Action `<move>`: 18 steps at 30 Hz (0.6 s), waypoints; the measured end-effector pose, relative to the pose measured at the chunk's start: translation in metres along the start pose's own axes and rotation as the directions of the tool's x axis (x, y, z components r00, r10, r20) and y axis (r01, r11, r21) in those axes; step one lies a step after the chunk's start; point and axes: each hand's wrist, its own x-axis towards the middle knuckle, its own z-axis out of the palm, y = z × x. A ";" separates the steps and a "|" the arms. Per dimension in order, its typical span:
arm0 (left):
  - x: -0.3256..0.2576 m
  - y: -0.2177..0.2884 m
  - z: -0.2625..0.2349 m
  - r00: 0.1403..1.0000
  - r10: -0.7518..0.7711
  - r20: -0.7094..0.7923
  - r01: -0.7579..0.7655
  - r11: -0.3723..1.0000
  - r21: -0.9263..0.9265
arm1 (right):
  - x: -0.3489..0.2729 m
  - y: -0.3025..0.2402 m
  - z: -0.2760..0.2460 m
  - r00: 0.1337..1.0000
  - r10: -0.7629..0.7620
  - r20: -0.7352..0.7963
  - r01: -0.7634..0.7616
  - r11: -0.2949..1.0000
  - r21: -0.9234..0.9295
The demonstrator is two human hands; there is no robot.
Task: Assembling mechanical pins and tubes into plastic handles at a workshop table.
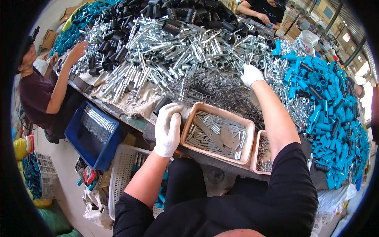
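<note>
My left hand [167, 128], in a white glove, is over the table's near edge with its fingers curled. A black tube [161, 106] sticks out from its far side, and the glove hides the rest of it. Farther right, my gloved right hand [252, 75] reaches into the heap of shiny metal tubes [189, 47]. Its fingers are bent together among the tubes, and whatever lies between them is hidden. Wire springs [221, 89] lie tangled between my hands. Nearer me, a tan tray [217, 156] holds short metal pins and a flat metal bar.
A smaller tray [256, 168] holds tiny metal parts. Teal tubes [327, 94] are heaped at right, black tubes [201, 15] at the back. A blue crate [81, 144] and a white basket [118, 177] stand at left. One co-worker [43, 91] is at left, another [266, 12] across the table.
</note>
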 end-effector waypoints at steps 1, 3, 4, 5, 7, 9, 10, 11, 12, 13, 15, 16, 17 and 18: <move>0.001 0.000 0.000 1.000 -0.012 0.000 0.012 1.000 0.002 | 0.005 0.002 0.000 0.999 0.024 0.024 -0.023 0.999 -0.035; 0.003 0.001 0.001 0.999 -0.019 0.026 0.018 0.999 0.034 | 0.011 0.014 -0.005 0.999 0.015 0.043 -0.017 0.999 0.043; 0.003 0.000 0.000 0.999 -0.025 0.020 0.024 0.999 0.046 | 0.011 0.016 -0.012 0.999 0.045 -0.021 -0.043 0.994 0.096; 0.004 0.004 -0.001 1.000 -0.024 0.013 0.023 0.997 0.067 | 0.011 0.017 -0.018 0.993 0.078 -0.083 -0.065 0.987 0.150; 0.006 0.005 0.001 1.000 -0.001 0.020 -0.001 0.995 0.104 | 0.016 0.047 -0.023 0.975 0.129 -0.180 -0.094 0.978 0.189; 0.008 0.006 0.001 1.000 -0.017 0.000 0.017 0.995 0.101 | 0.020 0.059 -0.017 0.961 0.079 -0.266 -0.049 0.992 0.119; 0.007 0.005 0.002 1.000 -0.027 -0.001 0.027 0.996 0.087 | 0.021 0.059 -0.013 0.985 0.036 -0.167 -0.024 0.997 0.078; 0.007 0.004 0.002 1.000 -0.027 -0.004 0.028 0.996 0.087 | 0.022 0.058 -0.009 0.998 -0.003 -0.066 0.006 0.999 0.041; 0.006 0.004 0.000 1.000 -0.023 -0.001 0.023 0.995 0.093 | 0.025 0.052 0.000 0.998 -0.015 -0.058 0.015 1.000 -0.010; 0.006 0.003 0.000 1.000 -0.016 0.002 0.016 0.995 0.100 | 0.026 0.049 0.007 0.994 -0.055 -0.093 0.053 0.998 -0.026; 0.006 0.003 0.001 1.000 -0.014 0.007 0.014 0.994 0.110 | 0.031 0.045 0.012 0.994 -0.084 -0.073 0.078 0.994 -0.081; 0.007 0.004 0.002 1.000 -0.016 0.012 0.014 0.994 0.110 | 0.034 0.045 0.011 0.997 -0.057 -0.056 0.053 0.996 -0.072; 0.009 0.003 0.003 1.000 -0.014 0.017 0.012 0.994 0.110 | 0.037 0.047 0.009 0.996 -0.065 -0.065 0.061 0.996 -0.063; 0.007 0.003 0.002 1.000 -0.023 0.012 0.022 0.994 0.106 | 0.033 0.044 0.006 0.996 -0.081 -0.027 0.079 0.993 -0.082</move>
